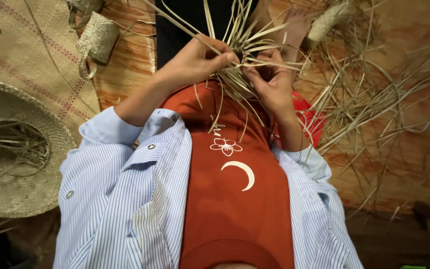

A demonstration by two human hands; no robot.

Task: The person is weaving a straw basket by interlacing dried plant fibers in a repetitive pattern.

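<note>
Head view, looking down the person's own chest: rust-orange top [235, 209] under an open blue-striped shirt [120, 199], sleeves pushed up the forearms.

Step in hand, as judged: plaiting dry straw strips at the crossing point of a small woven start [237, 62], which sits between the two hands, just above the lap.

Left hand [200, 60]: closed in a pinch, thumb and fingertips [227, 57] clamped on a strip right at the woven start. Wrist bent inward, forearm coming in from the lower left.

Right hand [269, 79]: curled around the far side of the same bundle, fingers folded over several strips, palm turned toward the body. Wrist nearly straight, forearm rising from the lower right.

To do this well (judgement): keep the pinch right at the crossing so the plait does not slacken; draw each strip flat, not twisted; keep the free ends [235, 25] fanned beyond the fingers so they stay sorted.

Beyond the right hand: loose straw [374, 99] scattered across the orange-brown floor [414, 164], and a small woven piece [324, 22] near a bare foot [294, 30] (toes blurred).

Beyond the left hand: a small woven cylinder [98, 37] lying at the edge of a flat woven mat [31, 55].

Outward of the left elbow: a round woven hat [18, 149], crown opening upward, a few strips inside.
</note>
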